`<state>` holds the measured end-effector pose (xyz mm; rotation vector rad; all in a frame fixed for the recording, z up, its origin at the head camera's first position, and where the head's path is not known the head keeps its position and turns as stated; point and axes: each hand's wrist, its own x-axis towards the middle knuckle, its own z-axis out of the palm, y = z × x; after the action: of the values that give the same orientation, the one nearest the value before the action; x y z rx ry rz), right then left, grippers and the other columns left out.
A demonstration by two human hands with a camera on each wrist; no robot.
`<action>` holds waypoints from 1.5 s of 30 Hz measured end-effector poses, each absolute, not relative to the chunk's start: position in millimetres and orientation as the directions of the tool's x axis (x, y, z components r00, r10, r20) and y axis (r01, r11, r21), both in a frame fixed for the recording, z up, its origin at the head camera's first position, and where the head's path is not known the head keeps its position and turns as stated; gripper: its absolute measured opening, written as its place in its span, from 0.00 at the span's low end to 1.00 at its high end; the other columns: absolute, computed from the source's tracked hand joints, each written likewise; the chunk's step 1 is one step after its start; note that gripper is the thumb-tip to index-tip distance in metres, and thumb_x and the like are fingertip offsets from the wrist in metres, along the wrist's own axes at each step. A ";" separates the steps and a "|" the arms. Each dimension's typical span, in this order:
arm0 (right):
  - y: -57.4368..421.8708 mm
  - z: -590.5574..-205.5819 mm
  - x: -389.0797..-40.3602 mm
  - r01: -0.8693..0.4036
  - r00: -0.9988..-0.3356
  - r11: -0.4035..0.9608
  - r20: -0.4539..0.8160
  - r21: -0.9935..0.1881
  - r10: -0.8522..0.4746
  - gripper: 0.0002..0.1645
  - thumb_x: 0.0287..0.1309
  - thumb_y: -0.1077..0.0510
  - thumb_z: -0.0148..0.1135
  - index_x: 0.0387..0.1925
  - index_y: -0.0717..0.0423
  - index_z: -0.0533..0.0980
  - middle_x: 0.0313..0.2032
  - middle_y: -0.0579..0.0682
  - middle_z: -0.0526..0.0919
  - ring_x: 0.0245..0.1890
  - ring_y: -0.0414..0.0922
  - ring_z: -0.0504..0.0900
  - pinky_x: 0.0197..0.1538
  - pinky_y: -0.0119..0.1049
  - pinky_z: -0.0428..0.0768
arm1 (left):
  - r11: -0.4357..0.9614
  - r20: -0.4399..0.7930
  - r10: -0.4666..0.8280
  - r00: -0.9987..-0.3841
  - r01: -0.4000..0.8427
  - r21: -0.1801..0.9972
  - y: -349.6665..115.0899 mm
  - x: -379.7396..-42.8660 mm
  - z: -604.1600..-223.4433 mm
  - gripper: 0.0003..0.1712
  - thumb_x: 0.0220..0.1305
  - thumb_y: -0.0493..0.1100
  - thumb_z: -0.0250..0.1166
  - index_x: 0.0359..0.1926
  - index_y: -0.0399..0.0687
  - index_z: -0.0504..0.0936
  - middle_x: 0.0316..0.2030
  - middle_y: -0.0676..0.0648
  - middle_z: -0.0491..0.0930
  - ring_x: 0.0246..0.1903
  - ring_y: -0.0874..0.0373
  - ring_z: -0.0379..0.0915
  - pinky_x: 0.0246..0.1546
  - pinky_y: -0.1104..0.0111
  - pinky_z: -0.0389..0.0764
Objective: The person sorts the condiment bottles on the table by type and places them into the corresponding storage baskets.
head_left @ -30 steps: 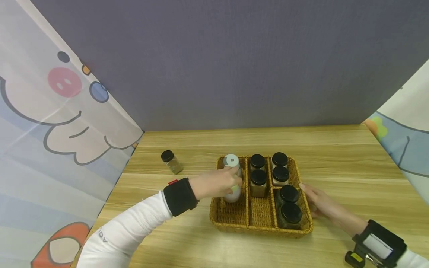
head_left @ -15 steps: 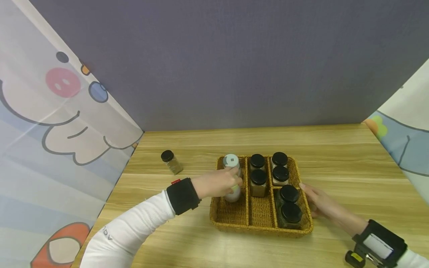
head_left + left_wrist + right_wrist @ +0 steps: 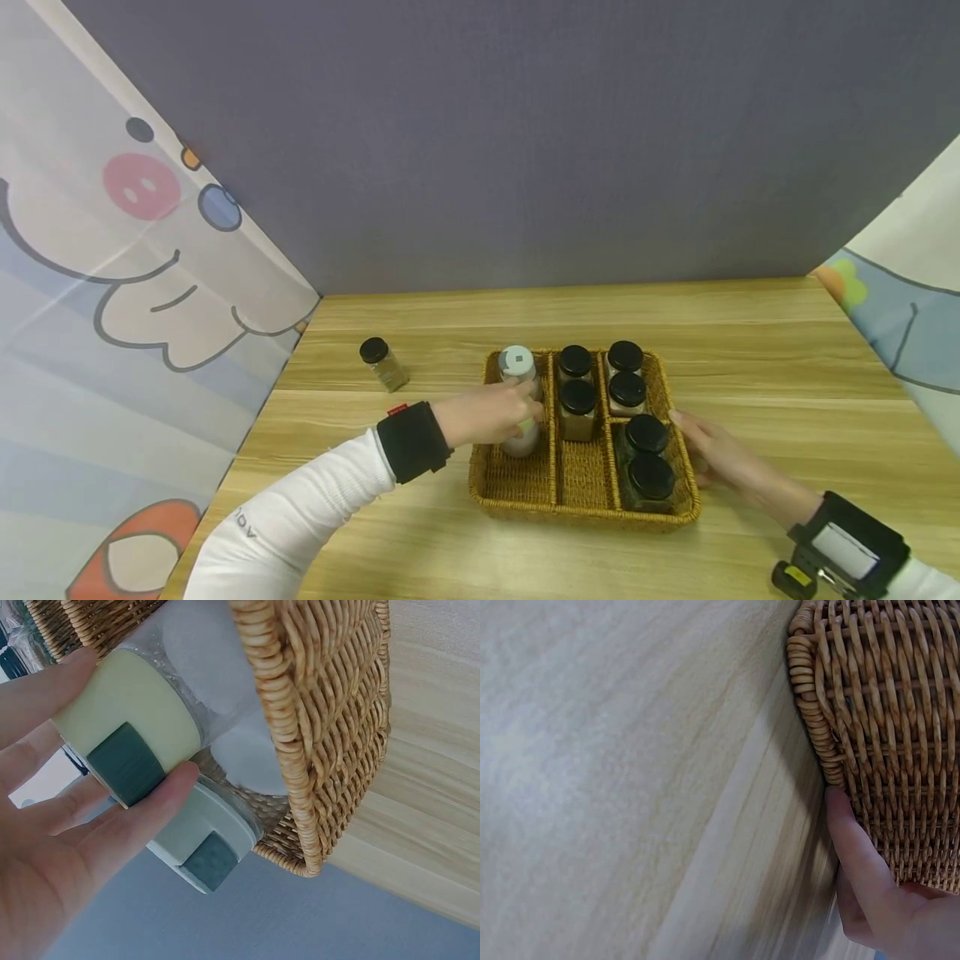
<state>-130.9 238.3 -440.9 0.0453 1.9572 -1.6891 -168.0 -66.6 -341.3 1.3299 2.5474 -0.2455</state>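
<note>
My left hand (image 3: 491,414) pinches the pale yellow-green lid (image 3: 112,694) of a clear seasoning jar (image 3: 521,440) with white contents, thumb and fingers on opposite sides. A dark green flap marks that lid in the left wrist view. The jar stands in the left compartment of a divided wicker basket (image 3: 517,505). Right behind it is a second seasoning jar, its pale lid (image 3: 517,358) showing past the fingers. At the basket's right side, my right hand (image 3: 712,450) rests against the woven wall, with one straight finger (image 3: 855,840) touching the braided edge.
Two black-lidded jars (image 3: 577,397) stand in the middle compartment. More black-lidded jars (image 3: 651,477) fill the two right compartments. A lone black-lidded jar (image 3: 385,364) stands on the wooden table (image 3: 420,533) left of the basket. A grey panel (image 3: 525,150) rises behind the table.
The left wrist and sleeve have shifted slightly to the right, while the fingers stay on the jar's lid. My right hand and the basket have kept their places.
</note>
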 end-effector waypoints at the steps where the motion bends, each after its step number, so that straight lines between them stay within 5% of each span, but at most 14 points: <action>1: 238.1 -440.8 -131.0 0.370 -0.849 0.209 -0.420 -0.905 -0.319 0.44 0.65 0.41 0.34 0.64 0.70 0.36 0.61 0.76 0.42 0.56 0.66 0.59 0.41 0.48 0.79 | 0.564 -0.299 0.782 -0.546 0.825 -0.031 -66.5 -167.9 -341.2 0.20 0.53 0.45 0.64 0.49 0.51 0.76 0.50 0.45 0.69 0.45 0.53 0.69 0.40 0.75 0.76; 21: 238.9 -441.7 -131.1 0.363 -0.846 0.246 -0.428 -0.899 -0.318 0.45 0.64 0.40 0.34 0.64 0.71 0.36 0.62 0.74 0.38 0.59 0.69 0.51 0.41 0.47 0.79 | 0.523 -0.257 0.817 -0.516 0.851 -0.049 -69.3 -169.1 -343.0 0.19 0.51 0.43 0.65 0.47 0.51 0.78 0.48 0.46 0.71 0.42 0.55 0.71 0.40 0.76 0.75; 45: 238.4 -439.7 -131.0 0.374 -0.838 0.247 -0.440 -0.894 -0.322 0.45 0.65 0.40 0.33 0.64 0.70 0.35 0.63 0.73 0.35 0.60 0.69 0.44 0.42 0.48 0.79 | 0.465 -0.145 0.866 -0.479 0.877 -0.120 -75.9 -168.4 -341.3 0.19 0.51 0.47 0.65 0.47 0.52 0.78 0.48 0.47 0.73 0.46 0.56 0.69 0.51 0.68 0.71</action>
<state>-131.0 238.4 -439.7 0.0469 1.9722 -1.6412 -168.4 -75.9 -341.3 1.5682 2.6340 -0.2743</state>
